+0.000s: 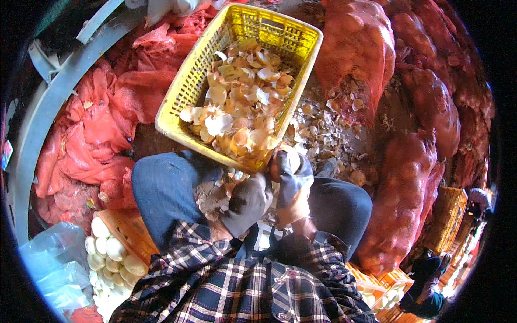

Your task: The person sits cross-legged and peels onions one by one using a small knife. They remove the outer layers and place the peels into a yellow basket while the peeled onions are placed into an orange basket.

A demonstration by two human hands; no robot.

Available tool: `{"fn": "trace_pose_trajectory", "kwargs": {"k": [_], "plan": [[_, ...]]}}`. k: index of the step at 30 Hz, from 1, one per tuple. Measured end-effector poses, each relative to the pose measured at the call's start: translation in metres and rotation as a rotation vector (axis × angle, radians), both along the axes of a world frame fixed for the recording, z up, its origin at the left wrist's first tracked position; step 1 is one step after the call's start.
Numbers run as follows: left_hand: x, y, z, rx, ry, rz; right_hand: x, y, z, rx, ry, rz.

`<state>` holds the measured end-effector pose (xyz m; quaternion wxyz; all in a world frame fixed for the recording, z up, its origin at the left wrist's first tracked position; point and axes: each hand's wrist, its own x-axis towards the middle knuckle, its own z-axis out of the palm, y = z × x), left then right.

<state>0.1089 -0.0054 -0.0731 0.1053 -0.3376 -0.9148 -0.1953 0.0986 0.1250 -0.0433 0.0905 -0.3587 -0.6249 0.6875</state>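
Note:
Both hands wear dark, soiled gloves and are close together between my knees. My right hand (294, 177) is curled around what looks like a partly peeled onion (293, 160), its pale side up, by the crate's near right corner. Just left of it, my left hand (251, 200) is in a fist; whether it grips anything is hidden. Directly beyond both hands sits a yellow plastic crate (174, 95), tilted in view and partly filled with loose brown and pale onion skins (242, 97).
Full red mesh sacks of onions (398, 202) line the right side. Onion skins (327, 129) litter the floor. Crumpled red mesh sacks (101, 109) lie left. Peeled onions (115, 250) fill an area beside an orange crate (127, 230) at lower left. Another person (428, 278) is at far right.

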Motion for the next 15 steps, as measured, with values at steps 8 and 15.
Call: {"fn": "trace_pose_trajectory", "kwargs": {"k": [8,15], "plan": [[0.018,-0.017,-0.06,-0.51,0.26,-0.074,-0.008,0.003,0.007,0.158,-0.068,-0.063],[0.015,-0.017,-0.052,-0.184,0.187,-0.047,-0.004,0.005,-0.014,0.145,-0.064,-0.05]]}}
